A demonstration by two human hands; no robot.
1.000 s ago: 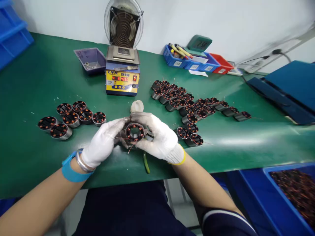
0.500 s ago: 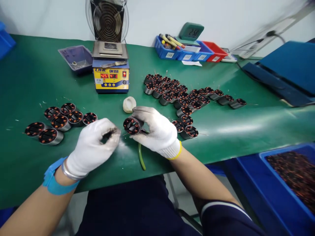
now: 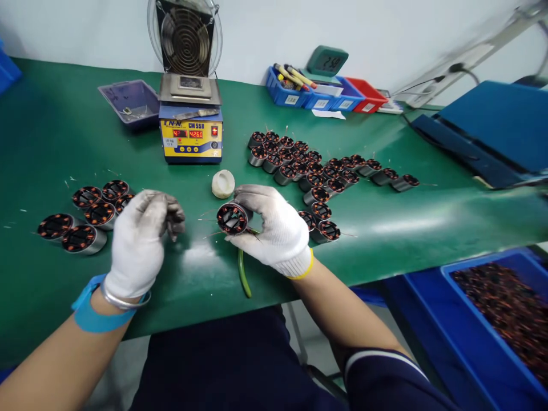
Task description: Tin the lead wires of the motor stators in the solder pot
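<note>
In my gloved right hand point(image 3: 274, 231) is a motor stator point(image 3: 233, 218), a grey metal ring with a black core and copper windings. Its open end faces left, and thin wires stick out toward my left hand. A green handle point(image 3: 243, 274) of some tool shows beneath the right hand; its head is hidden. My gloved left hand point(image 3: 143, 234) is apart from the stator, fingers bent and pressed together near the left group of stators point(image 3: 100, 214). Whether something small is between those fingertips cannot be made out. A round whitish cup point(image 3: 223, 184) sits just behind the held stator.
Several stators point(image 3: 299, 165) stand right of centre. Behind are a yellow-fronted CM 558 heating unit point(image 3: 191, 140), a fan point(image 3: 187, 40) and a purple tray point(image 3: 132, 103). Pens fill a blue bin point(image 3: 285, 94) near a green clock point(image 3: 327, 61). A blue crate point(image 3: 454, 285) holds copper-coloured parts, lower right.
My left hand has moved left, away from the held stator, and turned its fingers downward. Wires now show at the stator's left side. The right hand keeps its hold.
</note>
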